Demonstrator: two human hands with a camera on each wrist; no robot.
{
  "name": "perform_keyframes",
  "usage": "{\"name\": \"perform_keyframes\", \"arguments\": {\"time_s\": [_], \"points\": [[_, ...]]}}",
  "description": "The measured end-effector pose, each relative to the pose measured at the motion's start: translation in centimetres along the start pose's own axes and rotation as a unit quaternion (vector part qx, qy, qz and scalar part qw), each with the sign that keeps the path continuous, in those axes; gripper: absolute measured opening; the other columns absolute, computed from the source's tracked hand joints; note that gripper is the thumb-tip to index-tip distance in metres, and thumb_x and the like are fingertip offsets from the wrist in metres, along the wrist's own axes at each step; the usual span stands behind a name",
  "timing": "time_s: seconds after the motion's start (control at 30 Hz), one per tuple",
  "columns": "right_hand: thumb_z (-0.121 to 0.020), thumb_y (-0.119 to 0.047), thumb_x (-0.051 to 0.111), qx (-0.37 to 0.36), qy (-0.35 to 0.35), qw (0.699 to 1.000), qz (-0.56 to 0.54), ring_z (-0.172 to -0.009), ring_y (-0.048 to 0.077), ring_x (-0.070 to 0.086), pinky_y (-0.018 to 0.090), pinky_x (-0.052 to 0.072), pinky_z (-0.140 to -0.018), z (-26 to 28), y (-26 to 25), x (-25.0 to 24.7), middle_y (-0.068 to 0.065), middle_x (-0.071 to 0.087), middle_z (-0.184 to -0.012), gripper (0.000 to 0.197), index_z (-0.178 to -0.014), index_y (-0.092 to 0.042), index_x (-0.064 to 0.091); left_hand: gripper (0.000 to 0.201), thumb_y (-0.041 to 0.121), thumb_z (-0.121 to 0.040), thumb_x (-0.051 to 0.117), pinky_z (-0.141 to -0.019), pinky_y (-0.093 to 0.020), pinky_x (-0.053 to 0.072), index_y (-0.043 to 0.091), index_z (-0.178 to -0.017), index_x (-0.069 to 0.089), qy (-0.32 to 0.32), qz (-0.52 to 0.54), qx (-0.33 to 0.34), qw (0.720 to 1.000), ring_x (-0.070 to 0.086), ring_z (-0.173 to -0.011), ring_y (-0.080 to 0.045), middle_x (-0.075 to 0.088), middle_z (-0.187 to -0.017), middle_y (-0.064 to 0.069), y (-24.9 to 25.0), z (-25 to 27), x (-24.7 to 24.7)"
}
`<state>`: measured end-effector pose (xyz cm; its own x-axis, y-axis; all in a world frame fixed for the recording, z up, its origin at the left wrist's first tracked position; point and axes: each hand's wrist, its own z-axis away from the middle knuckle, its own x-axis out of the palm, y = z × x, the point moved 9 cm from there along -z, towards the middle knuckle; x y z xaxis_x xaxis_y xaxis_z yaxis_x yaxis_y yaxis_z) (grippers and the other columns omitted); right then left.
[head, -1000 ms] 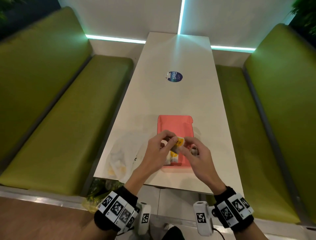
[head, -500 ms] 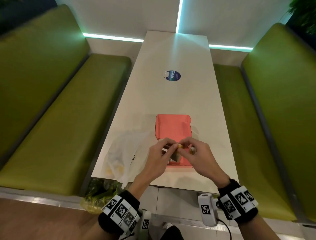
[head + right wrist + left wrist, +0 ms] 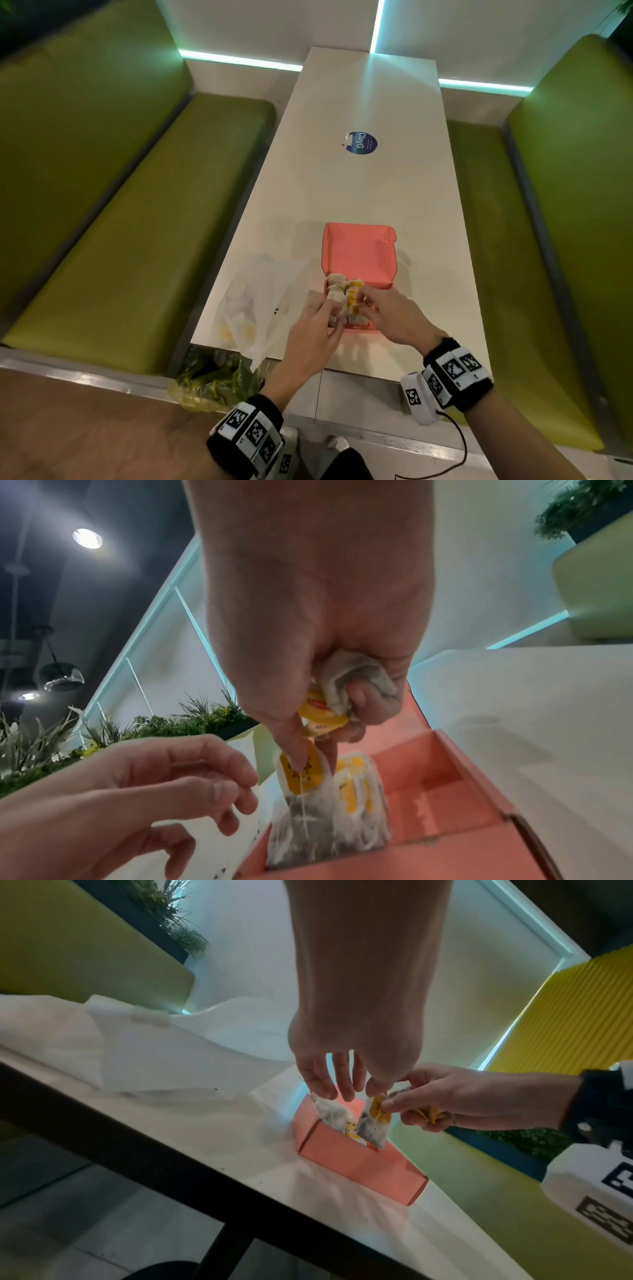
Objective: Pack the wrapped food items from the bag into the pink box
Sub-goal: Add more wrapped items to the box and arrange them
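Note:
The pink box (image 3: 359, 253) lies open on the white table (image 3: 370, 192), its lid flat behind it. Several wrapped packets with yellow tags (image 3: 337, 289) stand in its near left part. My right hand (image 3: 308, 753) pinches the yellow top of one upright packet (image 3: 301, 777) in the box, and its curled lower fingers hold a second crumpled packet (image 3: 352, 680). My left hand (image 3: 339, 1085) hovers just over the box's left side with loose fingers, holding nothing. The clear plastic bag (image 3: 260, 301) lies left of the box with yellow items inside.
A round blue sticker (image 3: 363, 144) sits mid-table. Green benches (image 3: 120, 222) flank the table on both sides. A plastic bag of greens (image 3: 219, 377) lies on the floor below the table's near left corner. The box is close to the near table edge.
Both hands held a packet above the box; it now stands inside the box. My left hand has let go and eased back, while the right still pinches its top.

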<state>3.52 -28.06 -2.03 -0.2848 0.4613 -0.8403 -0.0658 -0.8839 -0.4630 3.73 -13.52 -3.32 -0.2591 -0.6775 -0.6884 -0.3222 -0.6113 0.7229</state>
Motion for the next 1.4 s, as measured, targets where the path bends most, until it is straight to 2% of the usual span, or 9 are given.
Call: {"name": "perform_keyframes", "arguments": {"time_s": [0.23,0.37,0.47,0.63,0.9,1.07,1.23,1.3,1.4], "points": [[-0.095,-0.03,0.051,0.041,-0.009,0.999,0.004,-0.087,0.023,0.058,0.04,0.051,-0.072,-1.5,1.7,3.0,-0.006,0.066,-0.091,0.004,-0.099,-0.03,0.053,0.016,0.021,-0.092,0.06,-0.08,-0.031,0.05,0.017,-0.108,0.062,-0.045,-0.074,0.089,0.992,0.055,-0.102,-0.019,0.062,-0.117,0.002,1.4,0.2,2.8],[-0.097,-0.031,0.051,0.043,0.024,0.999,0.004,-0.085,0.022,0.06,0.038,0.051,-0.07,-1.7,1.9,3.3,-0.006,0.066,-0.089,0.002,-0.096,-0.03,0.052,0.034,0.039,-0.094,0.049,-0.09,-0.044,0.051,0.022,-0.123,0.057,-0.136,-0.171,0.1,0.971,0.043,-0.13,-0.027,0.052,-0.138,0.002,0.5,0.5,6.1],[-0.097,-0.03,0.054,0.03,0.057,0.998,0.007,-0.086,0.02,0.057,0.038,0.049,-0.069,-1.6,1.7,3.1,-0.009,0.056,-0.096,0.004,-0.095,-0.026,0.053,0.047,0.049,-0.094,0.033,-0.09,-0.046,0.052,0.023,-0.124,0.057,-0.153,-0.195,0.081,0.966,0.048,-0.128,-0.03,0.059,-0.129,0.002,-0.1,0.8,7.0],[-0.099,-0.033,0.051,0.021,0.092,0.994,0.063,-0.094,0.02,0.055,0.034,0.05,-0.065,-1.7,2.0,3.1,-0.005,0.046,-0.118,0.013,-0.109,-0.024,0.055,0.048,0.051,-0.095,0.034,-0.09,-0.043,0.052,0.023,-0.123,0.059,-0.132,-0.208,0.09,0.965,0.052,-0.125,-0.025,0.061,-0.13,0.005,0.0,1.0,7.1],[-0.1,-0.033,0.05,0.023,0.138,0.987,0.081,-0.09,0.022,0.058,0.033,0.048,-0.061,-2.0,1.7,2.6,-0.002,0.05,-0.115,0.021,-0.117,-0.021,0.056,0.053,0.052,-0.095,0.031,-0.098,-0.039,0.048,0.02,-0.126,0.059,-0.137,-0.222,0.095,0.961,0.05,-0.127,-0.023,0.059,-0.136,0.004,0.4,1.2,6.9],[-0.1,-0.031,0.052,0.023,0.137,0.988,0.061,-0.093,0.019,0.058,0.03,0.045,-0.063,-1.7,1.8,3.1,-0.003,0.051,-0.116,0.018,-0.11,-0.02,0.061,0.049,0.052,-0.095,0.035,-0.09,-0.037,0.051,0.021,-0.123,0.061,-0.124,-0.221,0.099,0.962,0.054,-0.119,-0.021,0.062,-0.131,0.005,0.7,1.4,6.7],[-0.095,-0.032,0.058,0.047,0.186,0.976,-0.105,-0.09,0.011,0.051,0.028,0.042,-0.073,-1.0,2.9,2.0,-0.01,0.056,-0.102,0.011,-0.097,-0.022,0.064,0.048,0.051,-0.094,0.038,-0.093,-0.039,0.052,0.022,-0.129,0.057,-0.117,-0.205,0.099,0.967,0.052,-0.121,-0.022,0.058,-0.135,0.005,1.0,1.6,6.3],[-0.098,-0.029,0.056,0.044,0.224,0.945,-0.234,-0.085,0.01,0.055,0.028,0.045,-0.076,-0.1,3.2,1.1,-0.007,0.061,-0.092,0.013,-0.092,-0.019,0.062,0.048,0.049,-0.096,0.038,-0.095,-0.04,0.051,0.022,-0.131,0.056,-0.101,-0.189,0.11,0.971,0.052,-0.123,-0.023,0.056,-0.138,0.004,1.6,1.6,5.8],[-0.106,-0.027,0.041,0.06,0.226,0.872,-0.43,-0.072,0.008,0.054,0.02,0.045,-0.064,1.1,3.1,0.1,0.002,0.06,-0.083,0.03,-0.092,-0.008,0.06,0.041,0.041,-0.098,0.045,-0.094,-0.034,0.051,0.019,-0.131,0.054,-0.044,-0.113,0.121,0.985,0.052,-0.121,-0.02,0.057,-0.132,0.004,3.1,1.0,3.6]]}}
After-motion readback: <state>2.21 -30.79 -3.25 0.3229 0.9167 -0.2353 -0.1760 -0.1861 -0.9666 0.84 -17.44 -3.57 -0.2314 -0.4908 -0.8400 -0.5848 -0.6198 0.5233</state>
